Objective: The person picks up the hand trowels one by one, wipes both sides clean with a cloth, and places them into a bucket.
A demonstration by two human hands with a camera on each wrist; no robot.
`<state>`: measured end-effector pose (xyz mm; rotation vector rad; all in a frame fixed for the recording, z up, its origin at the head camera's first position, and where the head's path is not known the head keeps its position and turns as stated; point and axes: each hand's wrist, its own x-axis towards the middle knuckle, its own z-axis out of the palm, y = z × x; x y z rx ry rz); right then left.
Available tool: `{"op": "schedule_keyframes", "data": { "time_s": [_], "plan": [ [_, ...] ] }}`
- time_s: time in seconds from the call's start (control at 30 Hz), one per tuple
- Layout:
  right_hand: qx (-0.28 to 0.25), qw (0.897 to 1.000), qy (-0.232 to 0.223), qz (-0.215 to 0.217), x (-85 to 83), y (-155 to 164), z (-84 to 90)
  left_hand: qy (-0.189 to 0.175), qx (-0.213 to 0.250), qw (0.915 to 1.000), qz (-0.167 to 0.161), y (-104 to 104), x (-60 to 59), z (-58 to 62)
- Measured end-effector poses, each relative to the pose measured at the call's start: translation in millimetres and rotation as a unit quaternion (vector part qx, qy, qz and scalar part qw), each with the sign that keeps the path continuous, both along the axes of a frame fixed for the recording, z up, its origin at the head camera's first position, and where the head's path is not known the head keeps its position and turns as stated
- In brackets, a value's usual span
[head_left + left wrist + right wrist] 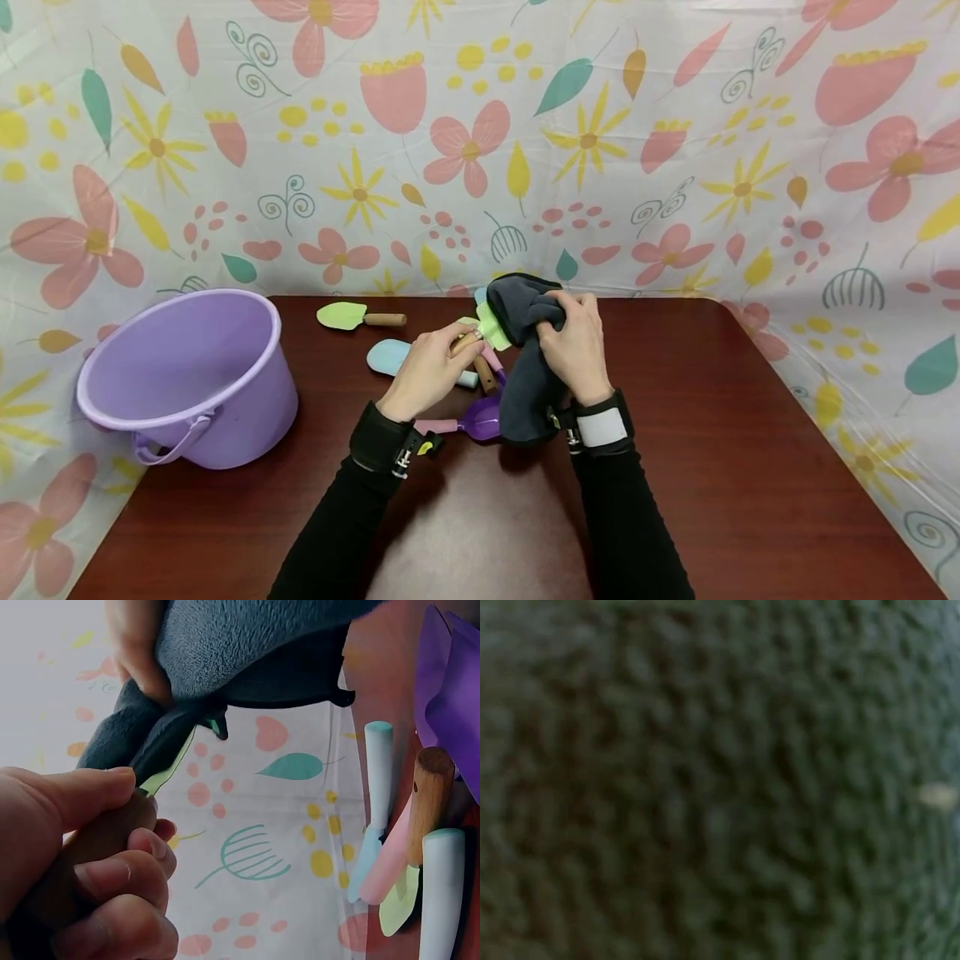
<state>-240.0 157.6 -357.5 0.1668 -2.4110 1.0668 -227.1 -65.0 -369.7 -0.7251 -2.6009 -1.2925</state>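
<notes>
The green-bladed trowel (pixel 491 327) is held above the tabletop (pixel 750 458) between the two hands, its long axis slanting from the left hand (pixel 424 372) rightward and away from the person, to the dark grey cloth (pixel 527 392). The left fingers are curled round its wooden handle (pixel 467 342); the right hand (pixel 580 346) grips a bunched fold of the cloth. That hand lies off the blade's far end, whose tip I cannot see at the cloth.

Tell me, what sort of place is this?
Probably an indoor corner set up for filming: a flowered sheet hangs behind a bare-topped table, and black wrist straps with small attachments are worn.
</notes>
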Motion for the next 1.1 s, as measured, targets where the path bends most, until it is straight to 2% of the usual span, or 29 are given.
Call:
{"op": "schedule_keyframes", "data": {
  "time_s": [0.27, 0.47, 0.6, 0.83, 1.0, 1.1],
  "plan": [
    [-0.040, 0.998, 0.021, -0.050, -3.4, 25.8, -3.8, -0.024, 0.005, 0.9994, -0.023, -0.5, -2.0, -4.0],
    [-0.064, 0.995, 0.022, -0.074, -1.8, 42.3, -2.4, -0.030, 0.004, 0.9994, -0.018, -0.3, -2.3, -3.7],
    [-0.074, 0.994, 0.029, -0.074, -0.8, 46.4, 2.4, -0.021, 0.008, 0.9997, -0.011, 0.5, -4.7, -2.7],
    [-0.093, 0.991, 0.064, -0.078, 0.3, 45.1, 7.0, -0.022, 0.029, 0.9991, -0.021, -1.5, -3.4, -0.2],
    [-0.101, 0.985, 0.112, -0.086, 6.8, 37.9, 16.1, -0.016, 0.027, 0.9994, -0.017, -0.8, -4.3, 1.3],
    [-0.090, 0.983, 0.142, -0.074, 11.6, 27.3, 21.7, -0.018, 0.023, 0.9995, -0.011, -0.5, -4.6, 1.0]
  ]
}}
